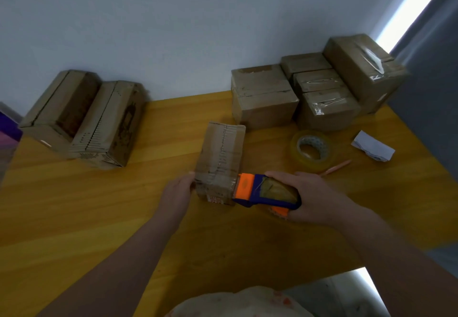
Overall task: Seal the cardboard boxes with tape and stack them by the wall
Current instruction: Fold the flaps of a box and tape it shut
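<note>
box: lies on the table, its length running away from the person, clear tape over its near end
left hand: against the box's near left side; finger lie unclear
right hand: grips the dispenser, orange head touching the box's near right corner
roll, pen, paper: on the table, right of the box
taped boxes: stacked by the wall, far right
open boxes: far left

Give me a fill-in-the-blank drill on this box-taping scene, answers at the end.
The right hand grips the blue-and-____ tape dispenser.
The left hand steadies the small box; the loose tape roll lies to its ____.
The taped boxes stand against the ____.
Missing words: orange; right; wall.
</note>
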Demonstrator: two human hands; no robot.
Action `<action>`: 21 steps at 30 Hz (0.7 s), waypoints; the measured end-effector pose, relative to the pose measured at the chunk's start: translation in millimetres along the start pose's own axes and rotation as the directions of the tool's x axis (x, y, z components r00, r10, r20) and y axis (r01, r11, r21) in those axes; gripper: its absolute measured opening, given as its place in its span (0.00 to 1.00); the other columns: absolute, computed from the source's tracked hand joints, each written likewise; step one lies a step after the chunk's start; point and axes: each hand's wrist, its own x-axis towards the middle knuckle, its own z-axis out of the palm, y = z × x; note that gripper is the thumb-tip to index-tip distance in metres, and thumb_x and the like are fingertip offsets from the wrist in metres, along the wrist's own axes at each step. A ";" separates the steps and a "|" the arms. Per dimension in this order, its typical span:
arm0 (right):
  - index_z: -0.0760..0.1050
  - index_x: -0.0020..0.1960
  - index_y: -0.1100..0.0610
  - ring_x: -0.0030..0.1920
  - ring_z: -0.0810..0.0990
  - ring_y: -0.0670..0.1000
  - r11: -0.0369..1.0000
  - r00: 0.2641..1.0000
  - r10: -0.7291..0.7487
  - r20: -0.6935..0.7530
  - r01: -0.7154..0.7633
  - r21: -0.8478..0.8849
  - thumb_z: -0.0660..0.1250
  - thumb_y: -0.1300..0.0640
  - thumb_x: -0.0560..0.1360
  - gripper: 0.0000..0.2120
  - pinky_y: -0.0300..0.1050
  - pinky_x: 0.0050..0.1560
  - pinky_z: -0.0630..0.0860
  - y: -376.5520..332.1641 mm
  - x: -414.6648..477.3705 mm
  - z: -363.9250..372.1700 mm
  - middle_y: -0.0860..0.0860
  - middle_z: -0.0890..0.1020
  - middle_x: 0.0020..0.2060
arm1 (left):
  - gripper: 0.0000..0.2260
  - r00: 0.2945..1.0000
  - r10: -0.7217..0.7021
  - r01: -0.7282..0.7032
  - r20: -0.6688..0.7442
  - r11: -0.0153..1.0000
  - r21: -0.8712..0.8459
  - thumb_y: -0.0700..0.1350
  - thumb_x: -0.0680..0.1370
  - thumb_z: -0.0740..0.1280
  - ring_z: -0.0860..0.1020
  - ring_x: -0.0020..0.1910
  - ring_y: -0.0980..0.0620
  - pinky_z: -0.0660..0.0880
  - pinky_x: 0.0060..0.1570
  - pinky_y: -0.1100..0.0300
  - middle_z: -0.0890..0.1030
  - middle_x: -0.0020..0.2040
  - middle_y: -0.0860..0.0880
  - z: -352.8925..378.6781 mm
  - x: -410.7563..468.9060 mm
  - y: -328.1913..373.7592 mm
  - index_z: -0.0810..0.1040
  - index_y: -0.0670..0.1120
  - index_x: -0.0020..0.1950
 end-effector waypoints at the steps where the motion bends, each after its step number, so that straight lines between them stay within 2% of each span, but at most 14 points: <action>1: 0.51 0.75 0.33 0.51 0.73 0.48 1.000 1.000 0.012 0.007 -0.012 -0.004 0.73 0.41 0.68 0.43 0.50 0.53 0.76 0.4 0.6 0.9 0.49 0.73 0.52 | 0.14 0.999 -0.024 0.025 0.043 1.000 -0.016 0.51 0.83 0.56 0.75 0.49 0.56 0.70 0.56 0.53 0.79 0.51 0.54 1.1 -4.1 0.2 0.80 0.49 0.51; 3: 0.50 0.74 0.32 0.51 0.73 0.48 1.000 1.000 0.029 0.009 -0.029 0.000 0.72 0.40 0.68 0.43 0.51 0.53 0.76 1.1 0.7 3.4 0.49 0.73 0.52 | 0.13 0.992 -0.050 0.059 0.119 0.996 -0.070 0.50 0.84 0.55 0.75 0.52 0.59 0.68 0.58 0.56 0.77 0.52 0.57 4.3 -1.4 -2.0 0.79 0.52 0.52; 4: 0.49 0.73 0.31 0.50 0.73 0.48 0.999 1.000 0.030 0.001 -0.030 0.010 0.72 0.39 0.67 0.44 0.51 0.52 0.77 1.8 0.6 5.0 0.49 0.73 0.52 | 0.14 0.981 -0.108 0.119 0.161 0.991 -0.057 0.53 0.84 0.54 0.74 0.55 0.59 0.67 0.60 0.56 0.77 0.56 0.56 2.2 -0.9 0.2 0.77 0.51 0.58; 5: 0.48 0.72 0.30 0.50 0.74 0.48 0.999 0.999 0.032 -0.004 -0.032 0.023 0.72 0.38 0.67 0.44 0.51 0.51 0.77 2.3 0.4 6.4 0.48 0.73 0.52 | 0.20 0.974 -0.149 0.149 0.172 0.989 0.015 0.58 0.82 0.54 0.71 0.62 0.57 0.65 0.64 0.53 0.73 0.65 0.55 -0.3 1.8 1.3 0.72 0.49 0.68; 6: 0.47 0.72 0.29 0.50 0.74 0.48 0.999 0.999 0.037 -0.005 -0.037 0.033 0.72 0.37 0.66 0.44 0.51 0.51 0.77 2.3 0.3 7.6 0.48 0.73 0.52 | 0.28 0.979 -0.140 0.120 0.149 0.984 0.132 0.61 0.80 0.54 0.64 0.69 0.55 0.61 0.69 0.49 0.62 0.74 0.55 -3.8 5.2 -1.0 0.60 0.49 0.77; 7: 0.47 0.71 0.28 0.49 0.74 0.48 0.999 0.999 0.037 -0.006 -0.036 0.039 0.71 0.36 0.65 0.44 0.51 0.50 0.78 2.3 0.0 8.7 0.48 0.73 0.51 | 0.31 0.992 -0.045 0.013 0.118 0.966 0.259 0.61 0.81 0.54 0.56 0.73 0.55 0.55 0.73 0.48 0.51 0.75 0.57 -8.3 5.5 -5.9 0.49 0.49 0.79; 8: 0.47 0.71 0.28 0.49 0.74 0.48 0.999 0.999 0.035 -0.009 -0.034 0.041 0.70 0.35 0.64 0.43 0.51 0.50 0.78 1.6 0.2 9.3 0.48 0.74 0.51 | 0.31 0.987 0.121 -0.154 0.109 0.907 0.393 0.59 0.82 0.53 0.50 0.75 0.56 0.50 0.75 0.50 0.45 0.74 0.58 -10.2 -0.3 -7.7 0.44 0.49 0.79; 9: 0.47 0.71 0.28 0.49 0.74 0.48 0.999 0.999 0.032 -0.012 -0.031 0.043 0.69 0.34 0.64 0.43 0.51 0.50 0.78 0.9 0.5 9.9 0.48 0.74 0.51 | 0.32 0.951 0.274 -0.308 0.146 0.778 0.548 0.60 0.81 0.50 0.45 0.75 0.56 0.46 0.75 0.51 0.42 0.74 0.58 -10.5 -8.3 -6.6 0.42 0.48 0.79; 10: 0.48 0.72 0.29 0.50 0.74 0.47 0.998 0.999 0.030 -0.012 -0.029 0.048 0.69 0.34 0.64 0.43 0.51 0.50 0.77 -0.4 0.7 9.9 0.48 0.74 0.51 | 0.35 0.900 0.374 -0.418 0.222 0.598 0.684 0.66 0.79 0.45 0.40 0.75 0.56 0.41 0.75 0.52 0.38 0.74 0.56 -10.2 -13.8 -7.7 0.40 0.48 0.78; 12: 0.50 0.73 0.30 0.50 0.73 0.48 0.998 0.999 0.030 -0.012 -0.029 0.062 0.68 0.34 0.64 0.43 0.50 0.50 0.77 -2.7 0.2 10.2 0.49 0.74 0.52 | 0.42 0.857 0.382 -0.465 0.346 0.283 0.839 0.72 0.68 0.27 0.35 0.75 0.53 0.34 0.72 0.52 0.33 0.74 0.51 -4.9 -22.4 -4.1 0.34 0.48 0.76; 13: 0.50 0.72 0.30 0.50 0.73 0.48 0.997 0.999 0.030 -0.016 -0.029 0.068 0.67 0.34 0.63 0.42 0.51 0.50 0.77 -3.6 -0.3 10.4 0.50 0.74 0.52 | 0.44 0.853 0.353 -0.469 0.383 0.200 0.860 0.72 0.65 0.23 0.34 0.75 0.52 0.33 0.72 0.52 0.32 0.75 0.49 -2.7 -24.6 -3.2 0.32 0.48 0.74; 15: 0.48 0.71 0.29 0.49 0.74 0.49 0.997 0.999 0.030 -0.029 -0.028 0.073 0.64 0.32 0.61 0.43 0.51 0.49 0.78 -5.1 -1.8 11.4 0.50 0.74 0.52 | 0.45 0.839 0.304 -0.503 0.450 0.120 0.856 0.72 0.63 0.21 0.32 0.74 0.51 0.32 0.72 0.52 0.30 0.74 0.48 4.7 -23.4 -0.6 0.30 0.47 0.73; 18: 0.47 0.71 0.29 0.50 0.76 0.49 0.996 0.999 0.035 -0.041 -0.031 0.086 0.60 0.29 0.58 0.44 0.51 0.49 0.79 -6.9 -3.0 13.8 0.50 0.74 0.54 | 0.44 0.792 0.302 -0.576 0.531 0.081 0.813 0.72 0.64 0.25 0.31 0.74 0.52 0.32 0.71 0.55 0.29 0.74 0.48 12.3 -23.9 3.1 0.29 0.47 0.73; 21: 0.48 0.72 0.30 0.51 0.76 0.50 0.996 0.997 0.044 -0.059 -0.039 0.085 0.63 0.30 0.59 0.44 0.51 0.50 0.79 -8.3 -4.3 15.0 0.51 0.74 0.54 | 0.43 0.747 0.283 -0.635 0.602 0.035 0.771 0.73 0.65 0.27 0.31 0.74 0.53 0.32 0.71 0.56 0.30 0.74 0.50 12.4 -17.5 7.0 0.29 0.50 0.74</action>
